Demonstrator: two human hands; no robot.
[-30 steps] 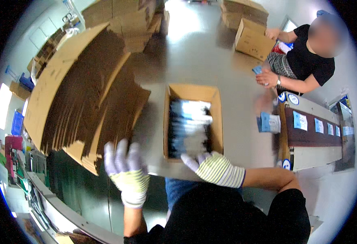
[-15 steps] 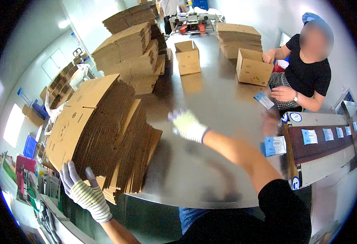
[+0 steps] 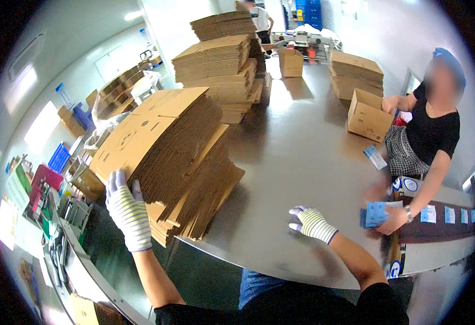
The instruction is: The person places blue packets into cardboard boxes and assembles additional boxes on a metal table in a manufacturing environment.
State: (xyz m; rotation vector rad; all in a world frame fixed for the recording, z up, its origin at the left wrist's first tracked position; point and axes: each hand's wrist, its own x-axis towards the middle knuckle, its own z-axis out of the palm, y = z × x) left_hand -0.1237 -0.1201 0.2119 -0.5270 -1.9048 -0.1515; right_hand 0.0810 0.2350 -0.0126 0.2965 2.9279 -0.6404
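White walls [image 3: 411, 32] surround one steel table [image 3: 302, 162], the reference for positions. Three stacks of flattened cardboard are counted: the near stack [image 3: 153, 124] at the table's left edge, the far stack [image 3: 214, 58] beyond on that side, the third stack [image 3: 355, 76] at the far right. Two formed boxes: the right-hand box [image 3: 368, 122] at the table's right side, touched by a co-worker [image 3: 438, 127], and the far box [image 3: 291, 63] toward its far end. One loose packet [image 3: 375, 157] lies on its right part; at least four belt packets [image 3: 428, 213] lie on the conveyor [image 3: 438, 233] at its right edge.

Two gloved hands are well apart: the left hand [image 3: 128, 216] touches the near stack's front corner, grip undetermined; the right hand [image 3: 314, 223], fingers loosely bent, is at the table's near part, contact undetermined.

The co-worker's lower hand [image 3: 393, 221] partly covers blue packaging [image 3: 376, 213], count unclear. A second person [image 3: 261, 21] past the far stack is partly hidden. The tabletop is glossy; the floor [image 3: 110, 260] below its near-left edge is dark green.
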